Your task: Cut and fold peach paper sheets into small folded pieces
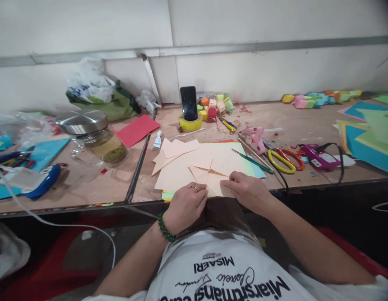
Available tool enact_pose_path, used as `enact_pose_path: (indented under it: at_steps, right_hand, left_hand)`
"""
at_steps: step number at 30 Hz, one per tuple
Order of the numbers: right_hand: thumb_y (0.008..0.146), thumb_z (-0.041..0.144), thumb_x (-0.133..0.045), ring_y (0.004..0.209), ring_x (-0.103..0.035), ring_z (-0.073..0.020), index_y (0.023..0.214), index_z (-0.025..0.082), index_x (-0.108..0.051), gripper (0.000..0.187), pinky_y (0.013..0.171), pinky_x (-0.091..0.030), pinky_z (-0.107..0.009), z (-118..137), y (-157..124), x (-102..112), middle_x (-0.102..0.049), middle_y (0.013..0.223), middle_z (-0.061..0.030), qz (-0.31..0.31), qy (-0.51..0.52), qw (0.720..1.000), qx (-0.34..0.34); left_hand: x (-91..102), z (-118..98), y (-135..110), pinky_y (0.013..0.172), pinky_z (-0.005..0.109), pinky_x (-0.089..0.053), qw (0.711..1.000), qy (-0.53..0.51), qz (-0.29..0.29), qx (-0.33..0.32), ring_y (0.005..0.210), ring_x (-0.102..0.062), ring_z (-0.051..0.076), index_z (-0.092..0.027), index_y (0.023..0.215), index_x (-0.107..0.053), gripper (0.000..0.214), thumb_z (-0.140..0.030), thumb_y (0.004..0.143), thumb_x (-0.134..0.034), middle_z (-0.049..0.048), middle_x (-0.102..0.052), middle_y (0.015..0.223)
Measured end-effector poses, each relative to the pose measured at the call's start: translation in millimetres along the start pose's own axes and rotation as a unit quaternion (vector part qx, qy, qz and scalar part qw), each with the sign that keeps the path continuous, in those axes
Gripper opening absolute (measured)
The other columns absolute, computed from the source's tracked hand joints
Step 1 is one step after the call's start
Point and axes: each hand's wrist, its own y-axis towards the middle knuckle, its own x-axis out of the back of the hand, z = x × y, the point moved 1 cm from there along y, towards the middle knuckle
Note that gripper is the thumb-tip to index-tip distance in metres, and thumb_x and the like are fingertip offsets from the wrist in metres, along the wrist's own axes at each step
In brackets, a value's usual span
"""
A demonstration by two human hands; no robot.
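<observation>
A folded sheet of peach paper [209,173] lies before me on a stack of peach paper [175,177], its flaps meeting near the middle. My left hand [187,202], with a green bead bracelet above it, is closed on the sheet's near left edge, fingertips pressed together. On the near right corner, my right hand [248,190] pinches the same sheet between curled fingers and thumb. Several peach pieces with pointed corners [178,148] rest at the stack's far left. A green-handled pen-like tool [253,162] lies across the stack's right side.
Scissors [281,161], a pink glue gun [256,136] and a purple device [319,156] lie to the right. A phone [188,103] stands in a yellow tape roll [190,124] behind the stack. Leftward are a glass mug [106,146] and red paper [139,130].
</observation>
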Motion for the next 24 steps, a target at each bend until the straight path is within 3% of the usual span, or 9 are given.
enact_pose_path:
  at_steps: [5, 9, 12, 15, 19, 24]
  right_hand:
    - [0.091, 0.013, -0.050, 0.065, -0.058, -0.0122, 0.101, 0.023, -0.070, 0.026, 0.051, -0.036, -0.022, -17.2, -9.3, 2.6, -0.065, 0.086, -0.0036, -0.011, 0.045, 0.999, -0.005]
    - [0.092, 0.018, -0.052, 0.075, -0.062, -0.0163, 0.085, 0.020, -0.068, 0.018, 0.061, -0.049, -0.025, -16.3, 0.5, 6.5, -0.067, 0.085, -0.0054, -0.067, 0.059, 0.996, 0.028]
    - [0.092, 0.015, -0.051, 0.090, -0.063, -0.0210, 0.099, 0.018, -0.067, 0.017, 0.077, -0.055, -0.033, -11.5, 10.5, 10.8, -0.070, 0.100, -0.0098, -0.114, 0.040, 0.989, 0.081]
    - [0.093, 0.009, -0.049, 0.100, -0.062, -0.0224, 0.108, 0.017, -0.065, 0.024, 0.085, -0.055, -0.037, -4.4, 16.4, 11.8, -0.070, 0.110, -0.0118, -0.093, 0.034, 0.983, 0.157]
    - [0.094, 0.010, -0.048, 0.095, -0.062, -0.0207, 0.101, 0.017, -0.067, 0.021, 0.080, -0.055, -0.036, 0.1, 15.8, 6.1, -0.070, 0.103, -0.0111, -0.042, 0.055, 0.972, 0.222]
    - [0.091, 0.004, -0.045, 0.084, -0.058, -0.0201, 0.095, 0.015, -0.068, 0.026, 0.072, -0.053, -0.033, -13.0, 7.3, 2.4, -0.069, 0.095, -0.0113, -0.035, 0.047, 0.979, 0.193]
  left_hand:
    - [-0.5, -4.4, 3.8, 0.081, 0.035, -0.058, 0.998, 0.034, 0.032, 0.029, 0.094, -0.066, 0.020, -0.017, 0.095, -0.066, 0.018, -0.017, 0.095, -0.048, 0.0078, -0.073, 0.100]
    - [0.6, -14.5, 19.7, 0.070, 0.032, -0.057, 0.987, 0.119, 0.099, 0.046, 0.084, -0.065, 0.021, -0.015, 0.105, -0.064, 0.016, -0.018, 0.094, -0.053, 0.0073, -0.070, 0.088]
    - [2.3, -22.6, 32.3, 0.067, 0.032, -0.057, 0.972, 0.166, 0.157, 0.048, 0.085, -0.066, 0.023, -0.012, 0.094, -0.067, 0.013, -0.010, 0.091, -0.054, 0.0104, -0.069, 0.087]
    - [3.8, -29.1, 38.8, 0.065, 0.032, -0.057, 0.962, 0.186, 0.195, 0.041, 0.085, -0.067, 0.024, -0.008, 0.099, -0.067, 0.019, -0.003, 0.087, -0.053, 0.0128, -0.069, 0.090]
    - [1.2, -30.6, 30.8, 0.062, 0.031, -0.057, 0.963, 0.197, 0.184, 0.028, 0.081, -0.068, 0.023, -0.007, 0.101, -0.066, 0.021, -0.001, 0.086, -0.052, 0.0129, -0.069, 0.086]
    - [-2.8, -18.2, 4.1, 0.075, 0.036, -0.059, 0.982, 0.157, 0.099, -0.035, 0.094, -0.068, 0.025, -0.006, 0.113, -0.061, 0.028, -0.004, 0.087, -0.052, 0.0173, -0.070, 0.107]
